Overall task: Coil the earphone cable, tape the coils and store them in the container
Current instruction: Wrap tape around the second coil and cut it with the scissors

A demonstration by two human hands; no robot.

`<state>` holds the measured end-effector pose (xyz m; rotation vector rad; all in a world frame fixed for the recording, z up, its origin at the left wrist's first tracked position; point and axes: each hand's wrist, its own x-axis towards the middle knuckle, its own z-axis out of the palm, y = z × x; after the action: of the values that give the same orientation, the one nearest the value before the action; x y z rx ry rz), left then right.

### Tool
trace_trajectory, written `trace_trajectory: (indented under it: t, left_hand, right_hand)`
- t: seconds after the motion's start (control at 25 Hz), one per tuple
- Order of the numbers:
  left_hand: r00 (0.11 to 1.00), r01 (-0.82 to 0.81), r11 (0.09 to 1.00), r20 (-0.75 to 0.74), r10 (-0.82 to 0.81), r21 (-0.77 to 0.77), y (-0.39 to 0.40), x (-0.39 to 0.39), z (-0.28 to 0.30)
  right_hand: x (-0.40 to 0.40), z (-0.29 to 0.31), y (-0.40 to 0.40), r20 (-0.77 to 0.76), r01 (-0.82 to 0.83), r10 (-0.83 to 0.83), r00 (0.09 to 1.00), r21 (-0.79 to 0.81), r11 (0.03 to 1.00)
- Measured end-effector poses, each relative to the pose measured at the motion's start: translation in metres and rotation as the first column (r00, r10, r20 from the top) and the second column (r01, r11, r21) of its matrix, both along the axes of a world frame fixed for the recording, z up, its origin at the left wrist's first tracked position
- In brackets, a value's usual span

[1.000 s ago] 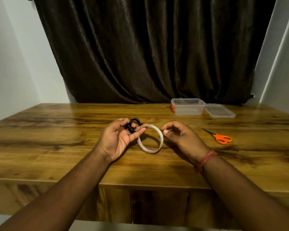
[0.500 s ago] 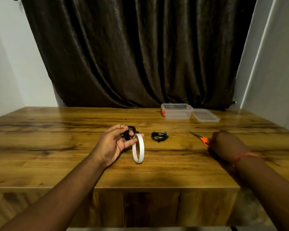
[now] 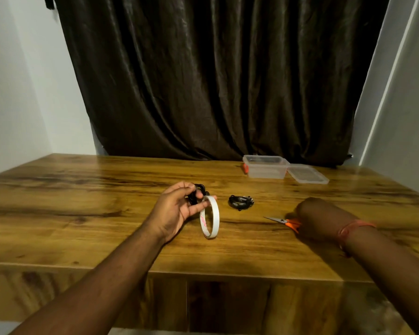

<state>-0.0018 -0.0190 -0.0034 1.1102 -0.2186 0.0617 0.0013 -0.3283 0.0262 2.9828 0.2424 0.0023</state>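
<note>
Black coil + tape gripped in left hand, ready for cutting | right hand grasps scissors on worktop

Two bare forearms reach forward — the left hand raised, palm up with fingers curled, the right hand lowered, knuckles up, fingers hidden.

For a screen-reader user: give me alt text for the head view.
The left hand holds a black coiled earphone cable and white tape roll above the wooden table, while the right hand covers orange-handled scissors.
</note>
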Motion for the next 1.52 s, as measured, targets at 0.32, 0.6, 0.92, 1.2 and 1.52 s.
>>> trace_trajectory:
  t: [0.32, 0.6, 0.92, 1.2, 1.52]
  left_hand:
    - [1.0, -0.023, 1.0, -0.008, 0.023, 0.006, 0.002, 0.004, -0.003]
    - [0.998, -0.037, 0.999, 0.042, 0.037, -0.002, 0.0, 0.006, -0.005]
    - [0.997, -0.02, 0.991, 0.065, 0.029, -0.133, 0.002, 0.008, -0.005]
    - [0.995, -0.005, 0.982, 0.101, 0.024, -0.188, 0.003, 0.011, -0.005]
    - [0.994, 0.008, 0.968, 0.107, 0.019, -0.252, 0.007, 0.013, -0.005]
  right_hand:
    - [-0.013, 0.0, 0.033, 0.041, 0.062, -0.09, 0.995, 0.456, 0.888]
    - [-0.056, -0.016, 0.13, 0.12, 0.137, 0.431, 0.894, 0.843, -0.52]
    - [-0.003, -0.014, 0.143, 0.142, -0.116, 0.048, 0.989, 0.929, -0.351]
    - [0.012, -0.033, 0.135, 0.126, 0.004, 0.343, 0.931, 0.934, -0.356]
    - [0.005, -0.035, 0.134, -0.01, 0.274, 0.715, 0.699, 0.927, -0.255]
